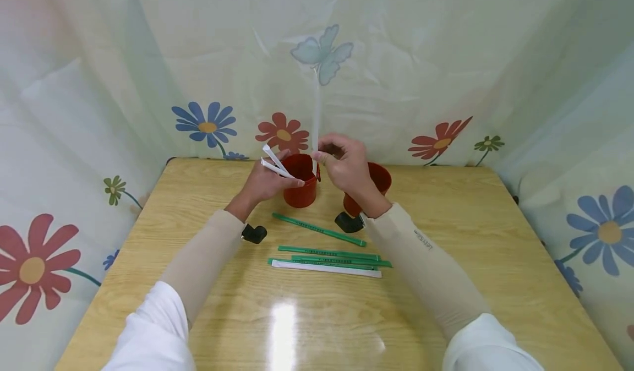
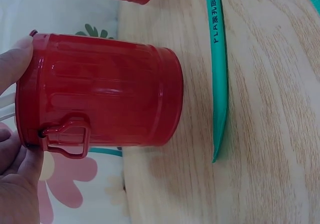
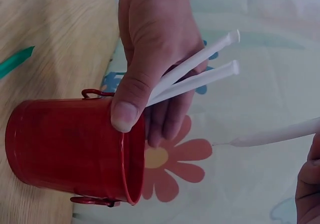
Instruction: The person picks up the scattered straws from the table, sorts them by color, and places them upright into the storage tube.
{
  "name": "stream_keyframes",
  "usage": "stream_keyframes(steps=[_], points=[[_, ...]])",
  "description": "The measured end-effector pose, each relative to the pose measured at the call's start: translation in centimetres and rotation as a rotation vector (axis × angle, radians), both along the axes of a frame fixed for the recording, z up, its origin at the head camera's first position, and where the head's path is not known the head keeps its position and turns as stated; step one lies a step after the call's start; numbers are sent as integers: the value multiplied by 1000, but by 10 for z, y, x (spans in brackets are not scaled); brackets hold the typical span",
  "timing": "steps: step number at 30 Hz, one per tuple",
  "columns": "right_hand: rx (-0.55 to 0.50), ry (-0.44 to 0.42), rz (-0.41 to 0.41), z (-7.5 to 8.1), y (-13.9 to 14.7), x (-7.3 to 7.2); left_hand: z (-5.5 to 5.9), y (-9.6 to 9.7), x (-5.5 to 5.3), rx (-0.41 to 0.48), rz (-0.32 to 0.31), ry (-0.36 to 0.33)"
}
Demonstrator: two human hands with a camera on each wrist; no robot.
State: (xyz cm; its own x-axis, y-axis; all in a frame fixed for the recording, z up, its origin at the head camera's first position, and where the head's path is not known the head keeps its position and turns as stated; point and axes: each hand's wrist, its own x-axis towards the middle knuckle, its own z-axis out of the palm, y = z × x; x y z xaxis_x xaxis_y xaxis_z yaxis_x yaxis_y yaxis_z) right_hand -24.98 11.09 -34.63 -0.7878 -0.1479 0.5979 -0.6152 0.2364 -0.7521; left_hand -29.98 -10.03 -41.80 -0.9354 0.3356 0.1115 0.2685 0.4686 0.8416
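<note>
Green wrapped straw point(image 2: 219, 74) nearest the red bucket point(image 1: 300, 197) reads "PLA" plus Chinese characters; lettering on right sleeve point(image 1: 436, 272) too small for me to read. Two white straws point(image 3: 197, 59) lean out of that bucket. Left hand point(image 1: 267, 182) grips its rim; right hand point(image 1: 349, 164) pinches another white straw point(image 1: 317, 107), roughly upright, over its mouth. Second red bucket point(image 1: 380, 178) stands right of it.

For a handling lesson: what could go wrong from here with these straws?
The upright white straw pinched by the right hand could miss the left bucket. The two leaning straws might shift if the left hand moves. The right arm could bump the other bucket, which it overlaps in view.
</note>
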Motion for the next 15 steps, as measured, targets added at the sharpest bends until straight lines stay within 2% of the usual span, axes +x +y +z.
stream_keyframes(steps=[4, 10, 15], points=[[36, 10, -18, -2, -6, -7, -2, -1, 0, 2, 1, -18], [53, 14, -26, -6, -13, -15, 0, -1, -3, 7, -7, 12], [71, 11, -33, -13, -16, -20, 0, 0, -3, 6, -9, 6]])
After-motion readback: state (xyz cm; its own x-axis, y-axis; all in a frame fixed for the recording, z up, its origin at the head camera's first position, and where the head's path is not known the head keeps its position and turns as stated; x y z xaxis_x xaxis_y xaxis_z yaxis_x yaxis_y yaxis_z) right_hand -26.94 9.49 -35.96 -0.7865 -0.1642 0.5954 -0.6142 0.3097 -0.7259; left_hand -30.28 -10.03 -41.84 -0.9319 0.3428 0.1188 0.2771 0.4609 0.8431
